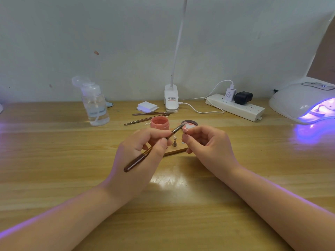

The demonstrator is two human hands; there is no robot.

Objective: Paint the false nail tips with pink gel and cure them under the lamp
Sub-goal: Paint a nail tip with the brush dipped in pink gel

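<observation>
Brush [153,147] is gripped in left hand [143,153], bristles touching nail tip [185,129] pinched by right hand [208,142] above wooden holder [176,151]; pink gel jar [159,123] open behind, lamp [304,104] lit far right.

Near table [172,214] open, gel jar [159,123], brushes [150,116] crowd centre, lamp [304,102] blocks far right

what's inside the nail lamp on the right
The nail lamp glows purple inside, with something pink showing at its opening. Its hood and the picture's edge hide the rest.
</observation>
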